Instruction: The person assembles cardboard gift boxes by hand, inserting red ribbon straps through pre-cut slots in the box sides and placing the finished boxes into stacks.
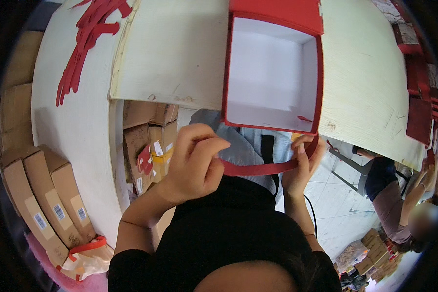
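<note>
The person's left hand (194, 163) and right hand (304, 163) are holding one red ribbon (260, 170) in front of the body, just below the near edge of the tabletop (175, 53). The grip of the left hand is narrow: the thumb and the bent fingers are pinching the ribbon at its left end. The grip of the right hand is also closing on it, and the thumb is pressing on the band. Between the two hands the ribbon is running almost level, with a slight curve. Past the right hand it is turning upward and reaching the near right corner of the red box (270, 73); I cannot tell how it is joining there.

The box is standing open, showing its white inside, and its near side is extending beyond the tabletop edge. A small red piece (304, 118) is showing inside, near the same corner. At the upper left, a bundle of red ribbons (85, 46) is lying on another white tabletop (73, 131). Brown cartons (58, 204) are standing at the far left, and a co-worker (392, 199) is sitting at the right.
</note>
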### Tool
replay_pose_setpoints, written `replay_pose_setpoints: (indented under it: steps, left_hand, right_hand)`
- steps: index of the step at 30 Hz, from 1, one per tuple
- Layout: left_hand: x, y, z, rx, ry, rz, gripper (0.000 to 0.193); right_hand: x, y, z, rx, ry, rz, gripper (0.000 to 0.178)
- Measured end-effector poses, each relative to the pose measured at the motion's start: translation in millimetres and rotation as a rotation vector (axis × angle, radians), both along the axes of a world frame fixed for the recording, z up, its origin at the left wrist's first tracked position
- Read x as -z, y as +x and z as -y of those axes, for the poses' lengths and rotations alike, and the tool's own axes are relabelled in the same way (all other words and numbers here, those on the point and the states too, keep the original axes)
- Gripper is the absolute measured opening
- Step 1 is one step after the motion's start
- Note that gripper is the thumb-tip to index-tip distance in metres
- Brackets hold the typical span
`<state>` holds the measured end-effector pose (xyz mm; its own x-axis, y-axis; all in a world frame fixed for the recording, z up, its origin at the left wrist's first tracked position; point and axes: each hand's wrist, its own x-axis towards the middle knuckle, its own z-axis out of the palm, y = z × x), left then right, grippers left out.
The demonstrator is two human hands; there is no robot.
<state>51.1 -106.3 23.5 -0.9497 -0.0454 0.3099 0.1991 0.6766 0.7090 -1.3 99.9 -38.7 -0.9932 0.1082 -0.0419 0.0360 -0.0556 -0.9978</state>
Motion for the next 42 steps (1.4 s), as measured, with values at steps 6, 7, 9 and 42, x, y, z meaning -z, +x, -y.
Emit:
replay_pose_setpoints:
  steps: [6, 7, 9, 42]
  left_hand:
    - [-13.6, -18.1, 15.4, -0.155, 0.091, -0.023, 0.041]
    - [-11.2, -22.0, 15.6, -0.166, 0.146, -0.052, 0.044]
    - [-12.0, -26.2, 21.8, -0.185, 0.136, 0.004, 0.044]
    - [-21.0, -46.2, 4.8, -0.146, 0.744, 0.03, 0.023]
  right_hand:
    - [-88.5, -29.3, 16.7, -0.459, 0.801, -0.802, 0.049]
    - [-100.6, -33.0, 34.2, -0.569, 0.922, -0.685, 0.049]
    - [-98.2, -47.5, 55.6, -0.678, 1.067, -0.718, 0.035]
    - [-74.4, -49.9, 42.7, -0.455, 0.754, -0.712, 0.015]
